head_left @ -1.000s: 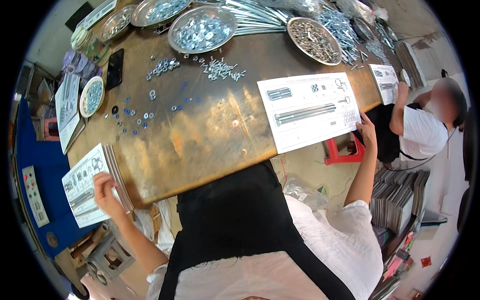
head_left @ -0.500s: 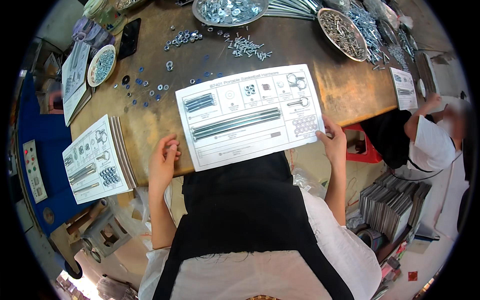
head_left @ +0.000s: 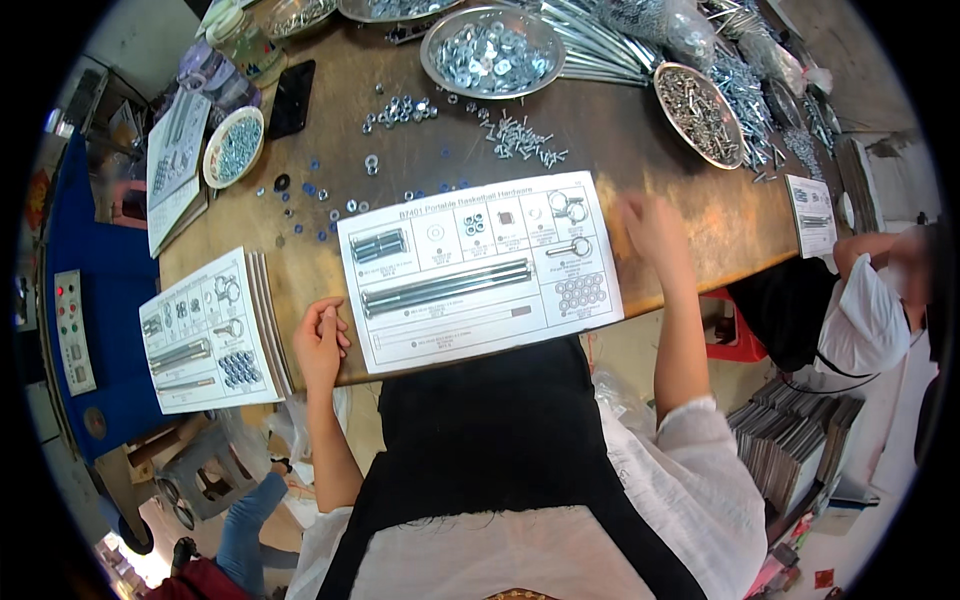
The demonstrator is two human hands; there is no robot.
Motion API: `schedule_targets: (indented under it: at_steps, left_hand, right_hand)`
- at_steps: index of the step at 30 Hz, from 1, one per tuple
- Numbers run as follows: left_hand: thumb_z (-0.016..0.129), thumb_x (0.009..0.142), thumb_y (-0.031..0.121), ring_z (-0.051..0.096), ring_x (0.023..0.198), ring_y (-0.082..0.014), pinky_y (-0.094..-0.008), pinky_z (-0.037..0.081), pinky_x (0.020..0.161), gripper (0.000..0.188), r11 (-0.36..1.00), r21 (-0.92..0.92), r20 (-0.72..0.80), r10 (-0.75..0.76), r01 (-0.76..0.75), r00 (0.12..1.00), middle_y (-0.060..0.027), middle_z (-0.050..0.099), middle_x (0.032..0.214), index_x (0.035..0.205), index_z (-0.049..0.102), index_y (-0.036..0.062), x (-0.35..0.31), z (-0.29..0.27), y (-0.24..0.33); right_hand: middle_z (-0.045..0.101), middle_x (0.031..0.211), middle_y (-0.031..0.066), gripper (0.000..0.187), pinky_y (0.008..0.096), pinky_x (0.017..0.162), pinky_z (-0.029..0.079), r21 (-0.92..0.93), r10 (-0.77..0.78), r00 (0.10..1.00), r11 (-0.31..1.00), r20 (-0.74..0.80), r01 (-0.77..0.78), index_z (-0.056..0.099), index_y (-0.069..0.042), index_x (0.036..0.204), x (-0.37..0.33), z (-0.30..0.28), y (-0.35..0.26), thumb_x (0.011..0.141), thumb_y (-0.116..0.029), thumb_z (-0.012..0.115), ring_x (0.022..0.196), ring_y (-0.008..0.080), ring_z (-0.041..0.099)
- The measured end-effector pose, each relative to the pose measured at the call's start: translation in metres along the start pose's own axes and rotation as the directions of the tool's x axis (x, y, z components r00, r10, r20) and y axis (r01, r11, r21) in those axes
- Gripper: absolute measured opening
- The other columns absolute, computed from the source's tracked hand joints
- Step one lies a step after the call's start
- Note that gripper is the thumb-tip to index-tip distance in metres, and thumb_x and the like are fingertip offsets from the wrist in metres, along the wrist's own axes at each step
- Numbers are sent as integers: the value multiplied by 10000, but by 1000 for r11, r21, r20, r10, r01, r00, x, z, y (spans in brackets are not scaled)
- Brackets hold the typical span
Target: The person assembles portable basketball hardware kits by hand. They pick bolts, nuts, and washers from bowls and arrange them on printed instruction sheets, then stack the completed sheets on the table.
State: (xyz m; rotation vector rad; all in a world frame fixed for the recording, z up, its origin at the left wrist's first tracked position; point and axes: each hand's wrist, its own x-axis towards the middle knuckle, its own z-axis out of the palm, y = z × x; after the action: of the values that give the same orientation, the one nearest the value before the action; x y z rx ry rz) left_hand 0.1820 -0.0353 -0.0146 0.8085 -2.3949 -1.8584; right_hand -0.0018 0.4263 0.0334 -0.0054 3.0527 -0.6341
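Observation:
A printed hardware card (head_left: 480, 275) lies at the table's front edge, showing pictures of bolts, rods, nuts, washers and ring pins. It sits between my two hands. Left of it, my left hand (head_left: 320, 343) rests by the table edge, fingers loosely bent and holding nothing visible. My right hand (head_left: 657, 238) hovers just past the card's right side, apart from it. Its fingers point down and are partly hidden and blurred, so whether anything is in them does not show. Beyond the card lie loose nuts (head_left: 402, 112), small screws (head_left: 522, 138) and scattered washers (head_left: 335, 213).
A steel bowl of washers (head_left: 492, 52), a bowl of small metal parts (head_left: 698, 115) and long metal rods (head_left: 605, 50) fill the far side. At left are a stack of cards (head_left: 215, 330), a small bowl (head_left: 234, 147) and a phone (head_left: 292, 98). Another person (head_left: 870, 310) sits at right.
My right hand has let go of the card's right edge and moved up and away over the table. The card has shifted slightly left. A person's leg now shows at lower left.

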Motion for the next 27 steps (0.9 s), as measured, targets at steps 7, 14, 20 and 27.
schedule_targets:
  at_steps: [7,14,20,27]
  left_hand:
    - [551,1033,130,488,567,-29,-190,380,511,180,970,95,-103,232,-223,967,18,588,730,1090,699,45,6,5,-23]
    - [575,1013,129,501,544,-42,-207,389,501,174,969,80,-123,241,-232,963,11,588,703,1073,707,32,7,10,-14]
    - [586,1003,123,480,558,-36,-207,374,505,167,908,260,-165,378,-329,911,29,567,701,1082,711,45,16,9,-31]
    - [550,1038,146,468,580,-46,-204,379,524,202,971,-100,-223,191,-217,956,18,564,739,1116,686,19,2,10,-22]
  right_hand:
    - [630,1137,133,217,449,872,537,-31,-239,923,970,-302,241,699,-186,1120,213,52,-5,925,-190,604,1054,351,633]
    - [608,1114,122,205,472,851,547,-280,-384,923,889,-25,362,672,-182,1042,238,32,-7,838,-200,670,1061,334,640]
    - [665,1043,118,252,460,795,548,-423,-509,787,663,349,617,644,-105,1022,228,5,-26,787,-196,659,992,317,673]
    - [615,951,89,232,377,706,533,-12,-561,785,815,-263,579,599,-109,1020,141,-53,16,798,-101,664,828,258,665]
